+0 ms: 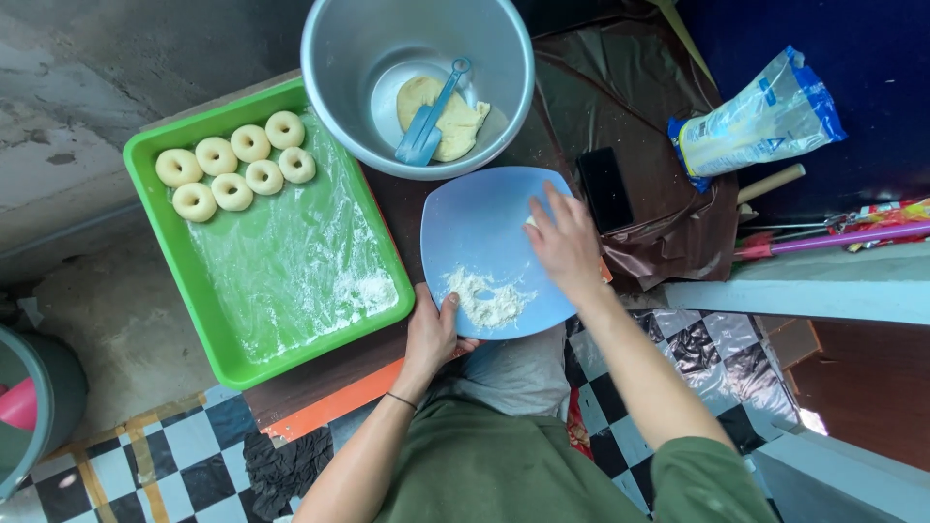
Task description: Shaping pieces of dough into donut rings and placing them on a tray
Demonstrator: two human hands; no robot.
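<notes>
A light blue square plate (480, 228) lies in front of me with a small heap of flour (487, 301) near its front edge. My left hand (431, 334) grips the plate's front edge, thumb on top. Over the plate's right side, my right hand (564, 242) rests with fingers bent around a small piece of dough that is mostly hidden. Behind the plate stands a grey metal bowl (339, 87) holding a lump of dough (448, 118) and a blue plastic scraper (426, 126).
A green floured tray (218, 334) at the left carries several ring-shaped dough pieces (237, 165) in its far corner. A black rectangular object (605, 189) and a plastic flour bag (756, 121) lie to the right. A grey bucket (39, 407) stands at the far left.
</notes>
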